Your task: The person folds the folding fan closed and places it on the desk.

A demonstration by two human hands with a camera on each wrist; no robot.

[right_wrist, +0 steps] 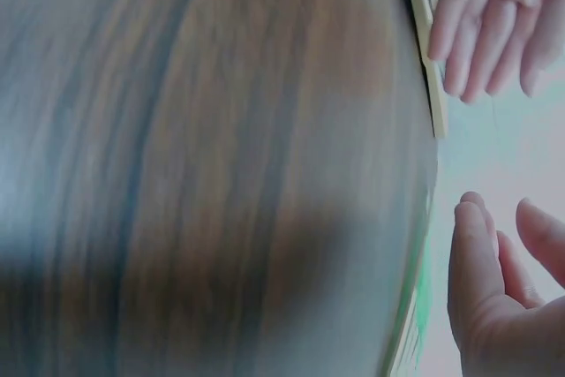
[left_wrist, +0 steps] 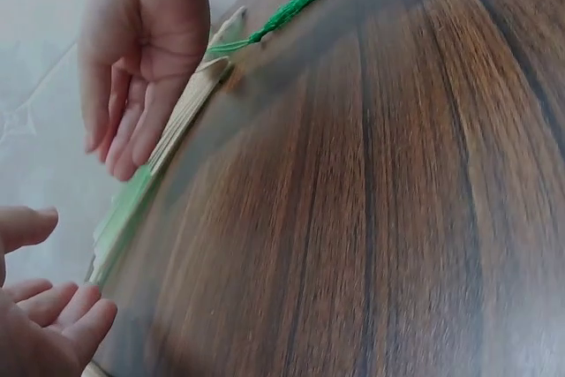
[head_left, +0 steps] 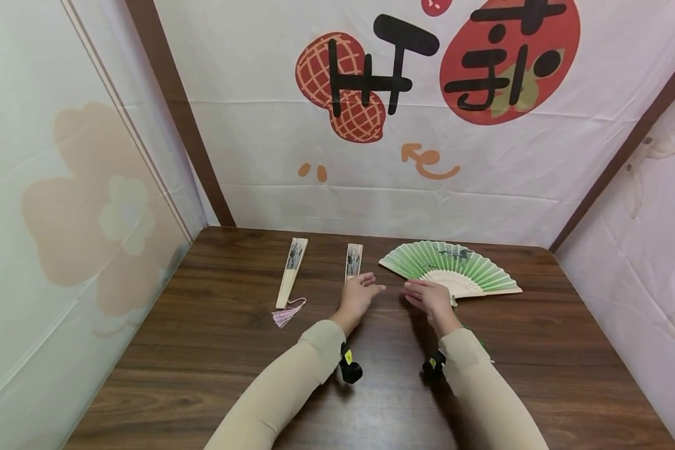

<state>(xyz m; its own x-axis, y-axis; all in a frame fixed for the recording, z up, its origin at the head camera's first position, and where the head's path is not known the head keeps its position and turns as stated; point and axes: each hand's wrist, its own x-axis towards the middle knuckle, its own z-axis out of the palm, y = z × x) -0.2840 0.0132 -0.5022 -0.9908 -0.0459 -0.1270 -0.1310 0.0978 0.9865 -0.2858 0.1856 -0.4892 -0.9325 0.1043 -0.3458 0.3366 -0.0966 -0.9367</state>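
My left hand [head_left: 357, 301] hovers with loosely extended fingers near the lower end of a folded fan [head_left: 354, 259], hiding its handle. My right hand [head_left: 430, 301] is beside the spread green fan [head_left: 472, 265], its fingertips overlapping the pale ribs' left part in the head view. Nothing is held by either one. In the left wrist view, my right hand [left_wrist: 146, 59] has its palm turned to the camera, and the green tassel [left_wrist: 300, 2] trails from the open fan. Both hands face each other across a gap in the right wrist view.
Farther left lies another folded fan [head_left: 292, 273] with a pinkish-purple tassel [head_left: 286, 314]. All the fans rest on the dark wooden table [head_left: 202, 350]. A printed cloth wall [head_left: 247, 125] stands behind the table's far edge, with more cloth on both sides.
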